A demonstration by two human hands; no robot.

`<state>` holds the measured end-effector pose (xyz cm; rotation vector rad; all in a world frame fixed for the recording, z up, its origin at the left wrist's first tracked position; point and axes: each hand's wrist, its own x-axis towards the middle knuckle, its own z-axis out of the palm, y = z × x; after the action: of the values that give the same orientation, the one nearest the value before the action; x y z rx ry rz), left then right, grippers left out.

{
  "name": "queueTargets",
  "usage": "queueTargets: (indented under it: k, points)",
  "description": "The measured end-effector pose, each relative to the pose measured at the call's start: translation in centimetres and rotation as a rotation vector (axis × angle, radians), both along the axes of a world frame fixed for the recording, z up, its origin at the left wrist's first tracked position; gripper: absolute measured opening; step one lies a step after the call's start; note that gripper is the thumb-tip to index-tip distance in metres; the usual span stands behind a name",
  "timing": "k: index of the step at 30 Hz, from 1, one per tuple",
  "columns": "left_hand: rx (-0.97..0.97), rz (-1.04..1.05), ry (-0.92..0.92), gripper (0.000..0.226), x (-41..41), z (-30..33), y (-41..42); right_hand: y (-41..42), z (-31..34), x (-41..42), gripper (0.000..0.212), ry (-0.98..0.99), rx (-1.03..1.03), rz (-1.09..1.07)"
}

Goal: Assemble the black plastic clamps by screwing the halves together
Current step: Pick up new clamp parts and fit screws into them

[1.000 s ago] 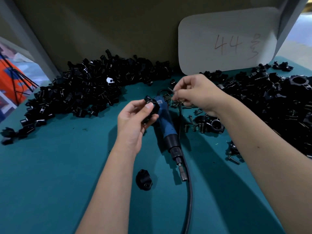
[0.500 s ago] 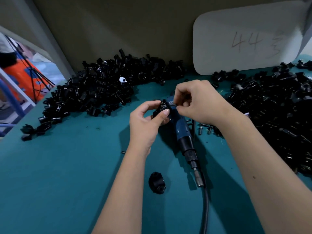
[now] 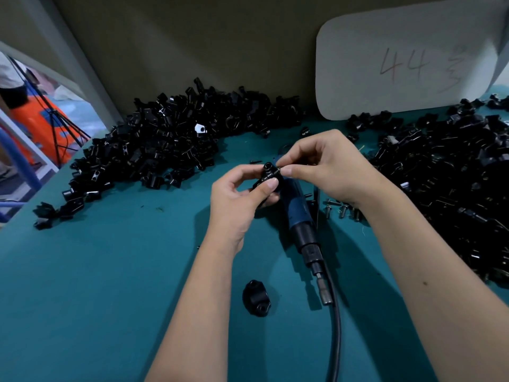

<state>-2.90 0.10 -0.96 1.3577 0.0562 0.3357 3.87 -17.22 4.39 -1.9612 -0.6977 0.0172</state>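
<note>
Gripped between thumb and fingers of the left hand (image 3: 237, 199), a black clamp half (image 3: 268, 176) is held just above the teal table (image 3: 96, 285) at the centre of the frame, while the right hand (image 3: 327, 166) pinches a small screw (image 3: 278, 169) at the part's upper edge (the screw itself is barely visible between the fingertips). Directly beneath both hands lies a blue electric screwdriver (image 3: 296, 208), its bit pointing toward the lower centre of the frame and its black cable (image 3: 336, 326) running off the bottom edge. A second clamp half (image 3: 256, 298) rests alone on the table at lower centre, just left of the screwdriver's tip. Loose screws (image 3: 340, 209) lie beside the right wrist. Heaps of black parts fill the upper left (image 3: 165, 139) and the right side (image 3: 454, 183). A white card (image 3: 399, 56) marked "44" leans against the back wall at upper right.
</note>
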Motion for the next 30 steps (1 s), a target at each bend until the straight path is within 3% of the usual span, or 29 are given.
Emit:
queueTargets:
  k: [5,10,12,16,18,22,24,30]
  points:
    - [-0.051,0.01,0.036,0.02,-0.2,0.2,0.3,0.8,-0.2,-0.3,0.006,0.023,0.028,-0.052]
    - [-0.257,-0.011,0.143,0.011,-0.1,0.6,0.0,0.4,-0.2,0.3,0.012,0.171,-0.213,-0.152]
    - [-0.388,0.0,0.158,0.007,0.0,0.7,0.1,0.2,-0.1,0.3,0.023,0.217,-0.272,-0.182]
    - [-0.537,-0.014,0.192,0.01,0.1,0.7,0.4,0.1,0.2,-0.1,0.032,0.425,-0.01,-0.214]
    - [-0.536,-0.034,0.201,0.01,0.1,0.7,0.4,-0.2,0.1,0.0,0.033,0.418,0.06,-0.268]
    - [-0.527,-0.082,0.193,0.052,-0.2,1.0,-0.1,-0.6,-0.3,0.3,0.02,0.359,0.202,-0.297]
    - [-0.515,-0.098,0.192,0.062,-0.3,1.1,-0.3,-0.3,-0.5,0.2,0.009,0.329,0.279,-0.265]
    - [-0.5,-0.143,0.188,0.045,-0.4,1.2,-0.5,1.2,-0.7,-0.2,0.01,0.199,0.334,-0.102]
